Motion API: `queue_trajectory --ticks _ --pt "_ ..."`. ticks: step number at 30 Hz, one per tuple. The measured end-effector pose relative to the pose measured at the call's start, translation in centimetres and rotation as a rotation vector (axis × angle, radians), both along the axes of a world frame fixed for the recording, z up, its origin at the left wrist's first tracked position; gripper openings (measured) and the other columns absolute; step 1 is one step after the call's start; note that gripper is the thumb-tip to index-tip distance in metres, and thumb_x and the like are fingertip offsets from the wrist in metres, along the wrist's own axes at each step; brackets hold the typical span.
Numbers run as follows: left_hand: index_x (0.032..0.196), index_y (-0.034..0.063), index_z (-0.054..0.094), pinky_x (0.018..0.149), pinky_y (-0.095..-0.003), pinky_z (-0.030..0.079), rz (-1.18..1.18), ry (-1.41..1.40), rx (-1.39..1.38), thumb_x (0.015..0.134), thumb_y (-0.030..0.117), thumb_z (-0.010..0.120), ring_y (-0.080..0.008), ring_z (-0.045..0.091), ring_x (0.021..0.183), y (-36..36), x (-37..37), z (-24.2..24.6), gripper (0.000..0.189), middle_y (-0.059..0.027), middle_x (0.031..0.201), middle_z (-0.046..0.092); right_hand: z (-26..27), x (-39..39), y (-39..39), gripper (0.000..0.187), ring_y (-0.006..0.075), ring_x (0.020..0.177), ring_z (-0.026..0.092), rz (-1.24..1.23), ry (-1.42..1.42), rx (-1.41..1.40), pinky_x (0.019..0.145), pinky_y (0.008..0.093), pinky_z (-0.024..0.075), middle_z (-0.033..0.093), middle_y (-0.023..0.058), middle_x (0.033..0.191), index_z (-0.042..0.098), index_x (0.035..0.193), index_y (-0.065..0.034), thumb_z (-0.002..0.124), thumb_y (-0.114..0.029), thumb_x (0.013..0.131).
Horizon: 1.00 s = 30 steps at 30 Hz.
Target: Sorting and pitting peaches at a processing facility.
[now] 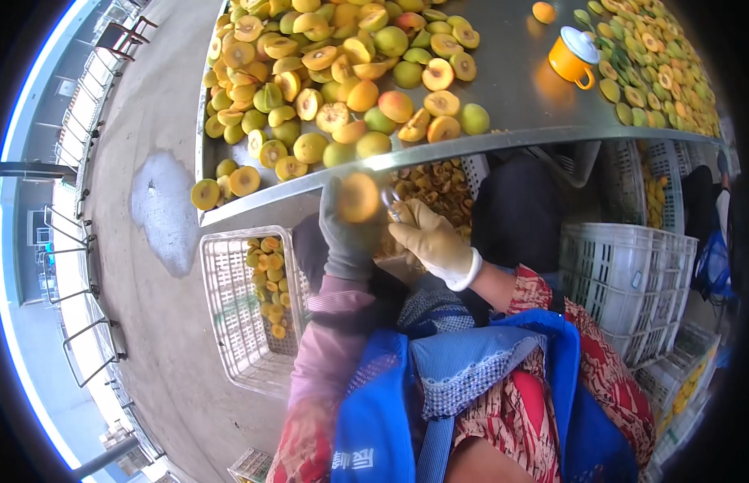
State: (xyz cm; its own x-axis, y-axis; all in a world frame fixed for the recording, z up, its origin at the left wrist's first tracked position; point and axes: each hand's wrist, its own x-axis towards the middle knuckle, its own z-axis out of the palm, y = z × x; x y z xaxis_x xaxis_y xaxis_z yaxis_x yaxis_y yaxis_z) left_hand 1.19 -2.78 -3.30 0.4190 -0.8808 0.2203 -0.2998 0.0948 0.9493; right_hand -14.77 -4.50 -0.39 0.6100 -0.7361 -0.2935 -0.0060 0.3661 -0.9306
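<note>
My left hand (343, 238), in a grey glove, grips a halved yellow fruit (359, 197), likely a peach or apricot, with its cut face turned up and blurred. In a tan glove, my right hand (433, 238) pinches a small looped metal tool (389, 200) just right of that fruit. Both hands are over my lap, close to the near rim of a metal table (513, 140). Halved fruit (314, 57), some pieces with the stone still in, is heaped on the table beyond them. Below the rim, a container holds dark fruit stones or scraps (438, 187).
A white plastic crate (229, 284) with fruit halves stands at my left. More crates (628, 290) are stacked on the right. An orange lidded enamel mug (572, 57) sits beside another fruit heap (658, 72). A wet patch (166, 211) marks the floor.
</note>
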Motion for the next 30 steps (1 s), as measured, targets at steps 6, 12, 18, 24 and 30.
queue_trajectory --ticks 6,12,18,24,30 --pt "0.120 -0.0010 0.043 0.082 -0.0309 0.050 0.215 -0.537 0.041 0.083 0.008 0.062 -0.0217 0.060 0.094 0.6 -1.8 -0.3 0.043 -0.0132 0.106 0.060 -0.9 -0.5 -0.5 0.038 0.0423 0.085 0.060 0.139 0.558 -0.401 0.076 0.0491 0.0454 0.063 0.0239 0.087 0.050 0.106 -0.0062 0.053 -0.039 0.088" --pt "0.121 0.0036 0.049 0.085 -0.0346 0.049 0.176 0.648 0.033 0.096 0.048 0.032 -0.0234 0.060 0.095 -0.9 -1.4 -3.8 0.054 -0.0122 0.107 0.061 -3.3 0.7 -0.6 0.035 0.0423 0.081 0.061 0.161 0.570 -0.558 0.074 0.0494 0.0454 0.063 0.0241 0.083 0.049 0.102 -0.0040 0.054 -0.035 0.087" --pt "0.122 0.0042 0.050 0.086 -0.0339 0.049 0.050 1.048 -0.069 0.097 0.046 0.031 -0.0231 0.060 0.095 -1.0 -1.4 -4.2 0.052 -0.0118 0.110 0.060 -3.2 1.3 -0.7 0.035 0.0428 0.081 0.061 0.135 0.605 -0.483 0.074 0.0499 0.0453 0.062 0.0255 0.082 0.049 0.101 -0.0036 0.054 -0.035 0.087" --pt "0.126 0.0031 0.043 0.087 -0.0314 0.047 0.329 0.370 -0.012 0.100 0.036 0.034 -0.0196 0.057 0.095 -1.5 -1.7 -4.9 0.043 -0.0085 0.112 0.055 -1.5 2.1 -1.3 0.034 0.0433 0.079 0.060 0.171 0.655 -0.357 0.073 0.0498 0.0454 0.062 0.0265 0.082 0.049 0.098 -0.0009 0.056 -0.032 0.086" --pt "0.116 -0.0037 0.048 0.076 -0.0344 0.048 0.327 0.307 -0.030 0.095 0.020 0.048 -0.0265 0.058 0.085 -1.1 -0.8 -7.1 0.032 -0.0145 0.094 0.058 -2.5 2.0 -1.6 0.034 0.0431 0.084 0.060 0.240 0.580 -0.345 0.077 0.0476 0.0460 0.062 0.0277 0.088 0.050 0.101 0.0035 0.058 -0.024 0.083"
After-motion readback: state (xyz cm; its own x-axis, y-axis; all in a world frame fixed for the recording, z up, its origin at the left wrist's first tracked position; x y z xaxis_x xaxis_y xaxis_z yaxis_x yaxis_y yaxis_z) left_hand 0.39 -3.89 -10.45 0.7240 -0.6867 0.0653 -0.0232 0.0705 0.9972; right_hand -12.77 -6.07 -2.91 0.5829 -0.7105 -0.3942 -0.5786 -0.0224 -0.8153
